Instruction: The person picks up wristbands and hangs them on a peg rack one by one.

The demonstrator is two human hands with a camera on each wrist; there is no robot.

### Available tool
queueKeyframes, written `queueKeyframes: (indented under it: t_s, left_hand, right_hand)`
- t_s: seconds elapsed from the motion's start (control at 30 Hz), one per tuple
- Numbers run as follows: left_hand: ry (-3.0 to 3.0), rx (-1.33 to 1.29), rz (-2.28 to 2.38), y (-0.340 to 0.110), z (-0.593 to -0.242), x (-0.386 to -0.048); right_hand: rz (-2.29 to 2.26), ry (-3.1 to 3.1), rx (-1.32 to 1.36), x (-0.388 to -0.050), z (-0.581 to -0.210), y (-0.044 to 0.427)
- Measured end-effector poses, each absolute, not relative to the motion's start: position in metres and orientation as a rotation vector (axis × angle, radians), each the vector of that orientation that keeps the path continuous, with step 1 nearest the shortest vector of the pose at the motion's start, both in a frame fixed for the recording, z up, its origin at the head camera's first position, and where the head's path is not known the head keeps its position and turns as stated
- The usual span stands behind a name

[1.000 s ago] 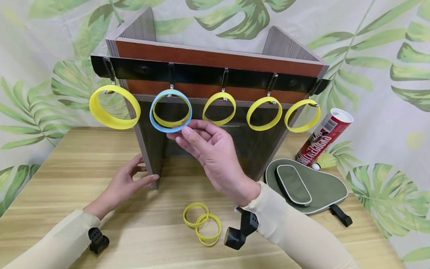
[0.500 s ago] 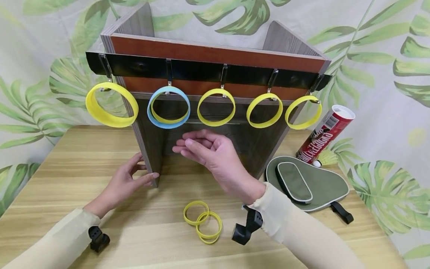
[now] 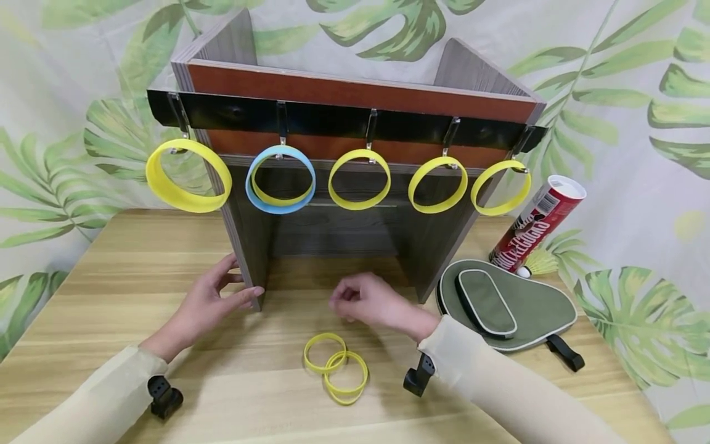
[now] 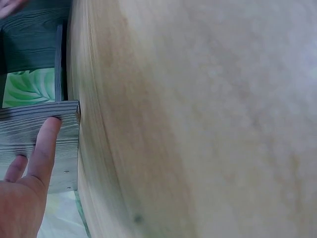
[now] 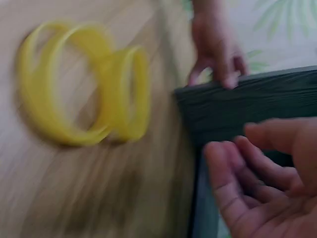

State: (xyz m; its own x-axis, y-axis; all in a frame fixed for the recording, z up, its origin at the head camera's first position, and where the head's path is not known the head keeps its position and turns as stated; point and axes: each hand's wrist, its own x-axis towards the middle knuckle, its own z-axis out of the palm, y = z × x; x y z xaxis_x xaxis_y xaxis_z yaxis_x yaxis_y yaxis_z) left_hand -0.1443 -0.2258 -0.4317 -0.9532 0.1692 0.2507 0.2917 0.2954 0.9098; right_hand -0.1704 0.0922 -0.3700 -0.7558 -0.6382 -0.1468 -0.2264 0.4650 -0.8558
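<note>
My left hand point(image 3: 208, 302) rests on the lower left side panel point(image 3: 244, 246) of the grey wooden stand, its thumb on the front edge; the left wrist view shows fingers point(image 4: 44, 148) against that panel. Over the table in front of the stand hovers my right hand point(image 3: 371, 300), empty, with loosely bent fingers. Just below it, yellow rings point(image 3: 345, 390) lie overlapping on the table; they show blurred in the right wrist view point(image 5: 74, 89). A blue ring point(image 3: 280, 208) hangs on the second hook from the left, together with a yellow ring behind it.
Yellow rings point(image 3: 359, 205) hang from the other hooks along the black strip point(image 3: 327, 120). Right of the stand are a green racket case point(image 3: 532, 314), a red tube point(image 3: 532, 228) and a yellow shuttlecock point(image 3: 540, 264). A leafy cloth point(image 3: 627, 135) hangs behind.
My right hand has let go of the blue ring and moved down and slightly right, toward the rings on the table. The left hand keeps its place on the panel.
</note>
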Motion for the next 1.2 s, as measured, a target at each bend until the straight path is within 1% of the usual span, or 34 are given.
queueKeyframes:
  t_s: [0.2, 0.37, 0.73, 1.2]
  left_hand:
    - [-2.474, -0.414, -1.734, -0.226, -0.433, -0.143]
    - [-2.480, -0.408, -1.746, -0.225, -0.432, -0.143]
    - [-2.475, -0.407, -1.753, -0.225, -0.431, -0.142]
    - [-2.465, -0.419, -1.753, -0.225, -0.430, -0.142]
  right_hand:
    - [-0.851, 2.324, -0.774, -0.168, -0.392, 0.095]
    - [-0.756, 2.319, -0.815, -0.166, -0.396, 0.095]
    - [-0.822, 2.277, -0.695, -0.164, -0.401, 0.091]
    - [-1.141, 2.072, -0.576, -0.167, -0.401, 0.102]
